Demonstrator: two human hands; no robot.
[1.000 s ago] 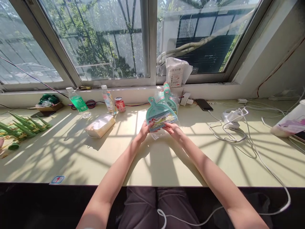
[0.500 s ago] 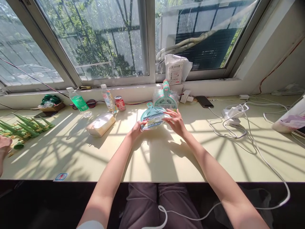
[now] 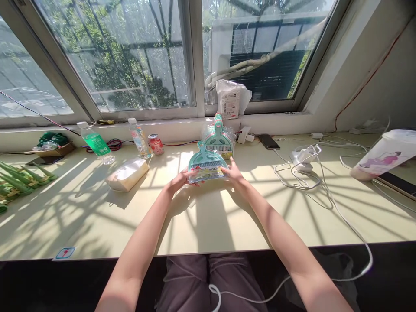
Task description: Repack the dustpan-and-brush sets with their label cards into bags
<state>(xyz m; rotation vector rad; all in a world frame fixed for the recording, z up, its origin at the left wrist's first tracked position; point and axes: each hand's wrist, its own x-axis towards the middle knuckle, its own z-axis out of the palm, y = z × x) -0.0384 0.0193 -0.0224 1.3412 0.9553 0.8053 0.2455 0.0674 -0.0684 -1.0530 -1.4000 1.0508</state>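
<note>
A teal mini dustpan and brush set (image 3: 208, 162) in clear wrapping is held between both my hands, its handle pointing away from me. My left hand (image 3: 182, 180) grips its left edge, fingers partly beneath. On the opposite edge, my right hand (image 3: 233, 172) has its thumb on the front and its other fingers largely hidden behind. Just behind stands a stack of similar wrapped dustpans (image 3: 219, 138), with green and pink handles, against the window ledge.
To the left are a tissue pack (image 3: 128, 174), a green-labelled bottle (image 3: 96, 143), another bottle (image 3: 139, 138), a red can (image 3: 155, 144) and green plants (image 3: 22, 177). Rightward lie a phone (image 3: 268, 141), a charger with white cables (image 3: 305, 157) and a tilted cup (image 3: 385, 154). A white package (image 3: 229, 102) sits on the ledge.
The dustpan set has tipped up to face me more. My right hand has shifted from its top to its right edge. The view has turned slightly right; another person's hand has left view.
</note>
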